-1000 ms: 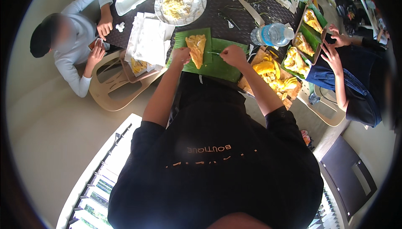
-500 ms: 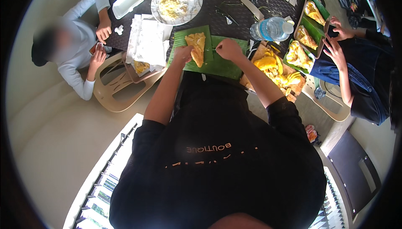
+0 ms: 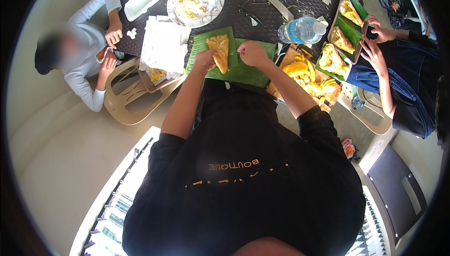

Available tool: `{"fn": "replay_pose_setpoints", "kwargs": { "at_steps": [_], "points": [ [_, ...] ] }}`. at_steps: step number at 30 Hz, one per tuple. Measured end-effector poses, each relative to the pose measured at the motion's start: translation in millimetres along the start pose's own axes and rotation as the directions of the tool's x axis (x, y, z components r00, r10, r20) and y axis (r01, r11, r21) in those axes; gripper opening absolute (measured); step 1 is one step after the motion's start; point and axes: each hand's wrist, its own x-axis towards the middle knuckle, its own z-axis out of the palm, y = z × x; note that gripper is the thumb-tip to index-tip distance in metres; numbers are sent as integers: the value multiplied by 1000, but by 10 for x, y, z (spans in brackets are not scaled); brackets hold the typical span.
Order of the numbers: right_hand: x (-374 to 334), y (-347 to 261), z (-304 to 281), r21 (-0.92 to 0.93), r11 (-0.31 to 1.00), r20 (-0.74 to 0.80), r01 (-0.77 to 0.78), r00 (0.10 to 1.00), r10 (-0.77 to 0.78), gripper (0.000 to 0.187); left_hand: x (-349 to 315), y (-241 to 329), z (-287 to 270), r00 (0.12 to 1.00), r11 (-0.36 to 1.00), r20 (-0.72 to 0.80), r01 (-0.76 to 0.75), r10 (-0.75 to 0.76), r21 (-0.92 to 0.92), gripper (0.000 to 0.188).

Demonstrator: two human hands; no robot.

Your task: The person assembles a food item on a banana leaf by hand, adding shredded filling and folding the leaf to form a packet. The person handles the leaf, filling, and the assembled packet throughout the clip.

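A dark brown bench with a woven-look surface [image 3: 234, 10] fills the upper middle of the frame. Flat, ribbed green leaf sheets [image 3: 255, 74] lie along its lower edge, near the upper centre. Left of them are white papery sheets [image 3: 164, 43], a small crumpled white tissue [image 3: 132, 33] and, toward the upper left, a rectangular white foam tray [image 3: 142, 1]. A round white marbled plate [image 3: 215, 12] rests above the papery sheets. At upper right of centre lies a knife with a broad pale blade [image 3: 276, 6]; below it stands a clear plastic bottle with a blue label [image 3: 300, 31]. A brown wooden board [image 3: 289, 55] sits just below the bottle, at the bench's edge.
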Motion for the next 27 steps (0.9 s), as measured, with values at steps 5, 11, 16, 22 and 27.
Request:
{"fn": "replay_pose_setpoints", "kwargs": {
  "at_steps": [5,11,16,22,27],
  "points": [
    [-27,0,43,-25,999,0,40,999,-40,23,-50,26,45,999,999,31,34,-33,-28,39],
    [-139,-7,42,-84,990,-34,109,993,-112,23,-66,16,66,996,993,71,54,-46,-104,39],
    [-206,20,78,-172,963,-48,207,975,-219,23,-141,46,93,991,992,124,58,-44,-114,39],
    [-280,-28,88,-193,956,-32,220,973,-230,24,-96,17,117,991,994,115,72,-63,-77,37],
    [-307,-24,99,-204,952,-56,228,968,-244,23,-117,-11,171,993,988,110,62,-47,-141,35]
  ]
}}
